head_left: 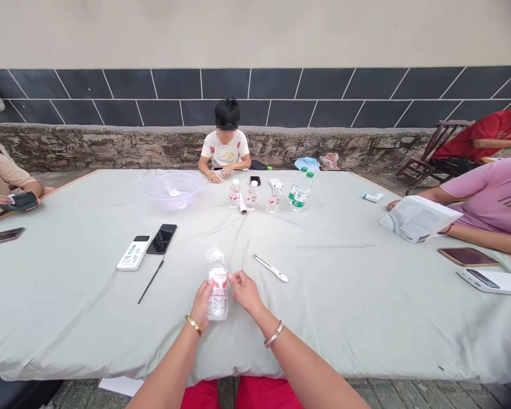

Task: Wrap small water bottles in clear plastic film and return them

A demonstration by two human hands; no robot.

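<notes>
A small clear plastic bottle (218, 301) with a red and white label stands upright or nearly so before me, low over the table. Crumpled clear film shows around its top. My left hand (203, 301) is wrapped round the bottle's left side. At its right side, my right hand (244, 289) has thumb and fingers pinched together close to the label; whatever they hold, if anything, is too small to make out. A white utility knife (271, 268) lies just beyond my right hand.
Farther left are a white power bank (134, 253), a black phone (162, 238) and a clear basin (173, 196). Small bottles (251, 196) and green-capped bottles (302, 193) stand toward the back. A person (225, 142) sits opposite; another at right holds a leaflet (419, 218).
</notes>
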